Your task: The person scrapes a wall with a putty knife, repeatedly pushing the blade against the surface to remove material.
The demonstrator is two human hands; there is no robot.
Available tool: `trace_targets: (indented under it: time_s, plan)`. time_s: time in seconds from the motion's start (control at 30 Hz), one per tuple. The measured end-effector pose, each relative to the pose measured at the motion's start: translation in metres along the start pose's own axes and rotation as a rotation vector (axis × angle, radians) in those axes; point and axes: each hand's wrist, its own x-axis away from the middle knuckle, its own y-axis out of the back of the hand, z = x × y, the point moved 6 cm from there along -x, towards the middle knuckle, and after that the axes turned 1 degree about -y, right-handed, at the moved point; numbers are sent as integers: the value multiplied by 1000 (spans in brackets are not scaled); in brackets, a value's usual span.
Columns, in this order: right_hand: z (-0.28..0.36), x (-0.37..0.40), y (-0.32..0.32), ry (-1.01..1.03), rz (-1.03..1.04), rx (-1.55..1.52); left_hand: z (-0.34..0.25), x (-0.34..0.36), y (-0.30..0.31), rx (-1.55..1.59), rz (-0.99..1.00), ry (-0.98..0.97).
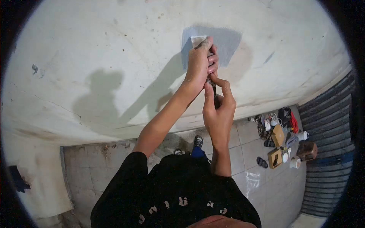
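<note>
My left hand (201, 62) is wrapped round a scraper (197, 39), whose pale blade lies against a grey patch (228, 43) on the off-white wall (152, 30). Just below it, my right hand (221, 100) has its thumb and index finger pinched at the lower end of the dark handle (213, 85). The other fingers of my right hand are mostly hidden behind it. Most of the handle is covered by my hands.
Tiled floor (243, 186) lies below the wall. At the right stand cardboard boxes (275, 158), a white bucket (295, 163), a brown container (307, 151), slippers (262, 162) and a red cloth (294, 122), beside a ribbed metal shutter (329, 129). A dark item (18, 178) is at the far left.
</note>
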Motion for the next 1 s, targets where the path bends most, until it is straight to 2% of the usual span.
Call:
trace_targets:
  time_s: [0.17, 0.3, 0.43, 0.47, 0.57, 0.6, 0.7, 0.73, 0.83, 0.87, 0.97, 1.0]
  plan:
    - [6, -3, 6, -46, 8, -13, -2, 2, -11, 72, -17, -2]
    - [-2, -7, 2, 49, -20, -29, 1, -4, -7, -27, -6, -9]
    - [3, -4, 11, -54, 19, -32, 4, 0, -11, 40, -41, 18]
    - [-3, 0, 11, 32, 0, 11, 15, 0, -2, 46, -38, 47]
    - [-2, -10, 7, 9, -15, -37, -1, -6, -13, -39, -28, 12]
    - [4, -17, 10, 45, -38, -41, -5, -13, -18, -43, 1, -67]
    - [7, -11, 15, -32, -2, -64, 3, -8, -20, 33, 29, -39]
    - [3, -9, 12, 155, -54, 12, 11, -5, -11, 9, -37, 14]
    - [-4, -11, 8, -13, -10, -44, 9, -10, -10, -22, -10, 45]
    - [4, -17, 14, -26, -4, -39, 2, -18, -18, -27, 25, -36]
    - [8, -16, 20, 26, -24, -1, 1, -12, -23, 47, 23, -59]
    - [-2, -8, 19, -38, 17, 27, 6, -7, -15, 2, -41, -19]
